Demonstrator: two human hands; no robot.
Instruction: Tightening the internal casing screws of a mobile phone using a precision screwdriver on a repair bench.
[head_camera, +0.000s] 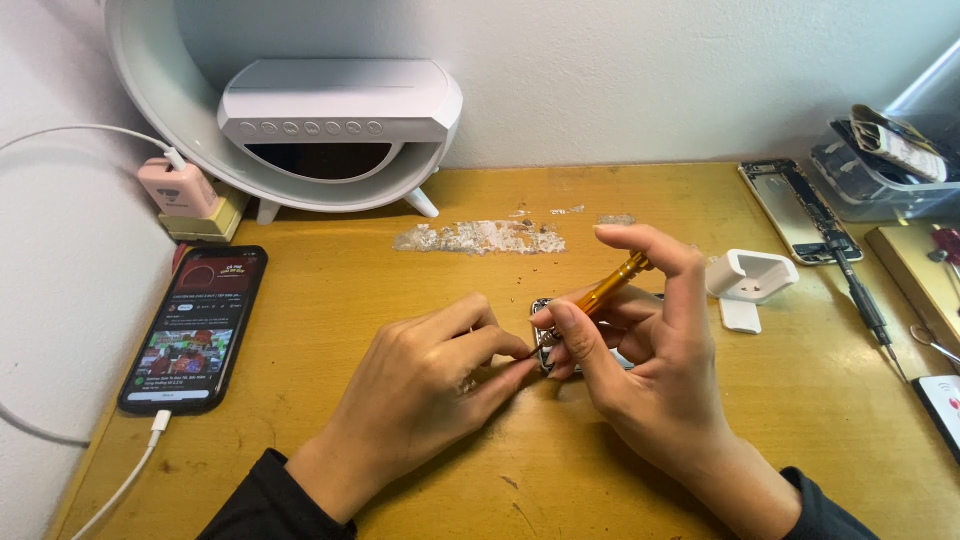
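Two hands meet at the middle of the wooden bench (330, 300): the right hand (640, 350) grips an orange screwdriver (610, 285) between thumb and fingers, its tip angled down onto a small metal device (548, 340), most of it hidden, lying flat between the hands. The left hand (430, 380) pinches the device's left edge with its fingertips. A lit phone (195, 330) on a white cable lies well to the left, a white charger block (750, 278) just right of the hands, and an opened phone (798, 210) at far right.
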